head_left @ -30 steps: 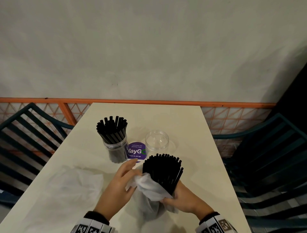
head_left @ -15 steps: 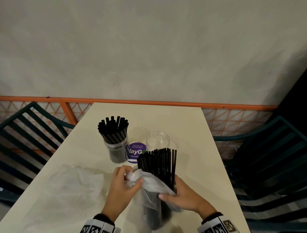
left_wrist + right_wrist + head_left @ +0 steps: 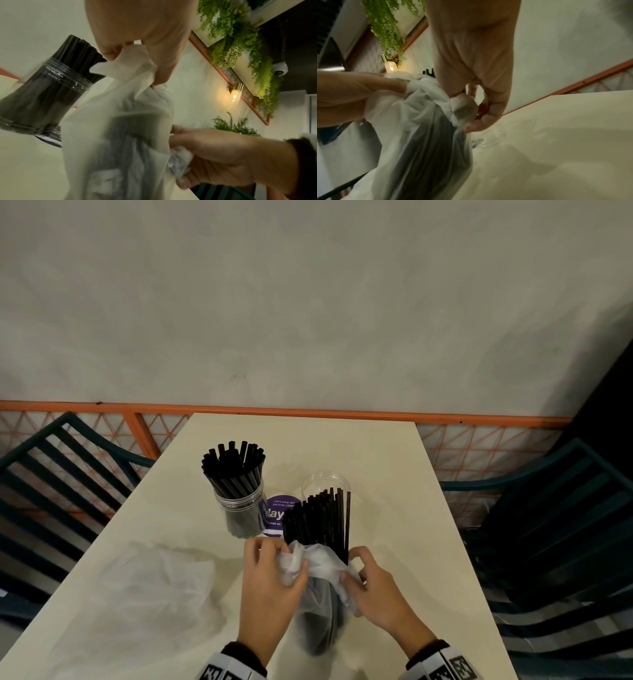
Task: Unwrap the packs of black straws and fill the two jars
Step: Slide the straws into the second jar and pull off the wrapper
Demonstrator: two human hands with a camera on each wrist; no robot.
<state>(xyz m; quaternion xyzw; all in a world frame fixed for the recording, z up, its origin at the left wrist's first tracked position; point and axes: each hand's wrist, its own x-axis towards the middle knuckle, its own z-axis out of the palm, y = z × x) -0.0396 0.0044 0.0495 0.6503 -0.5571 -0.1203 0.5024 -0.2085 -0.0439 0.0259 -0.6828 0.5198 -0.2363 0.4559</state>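
Hands, 2 of them, work at 1 pack of black straws standing upright near the front edge of a cream table. Left hand pinches the bunched top of the translucent wrapper between thumb and curled fingers. Right hand grips the wrapper's other side, fingers curled around crumpled plastic. Straw tips rise bare above the wrapper. Behind stand 2 clear jars: 1 full jar packed with black straws on the left, 1 empty jar on the right, with 1 purple round sticker between them. 1 empty wrapper lies flat at left. 2 dark slatted chairs flank the table.
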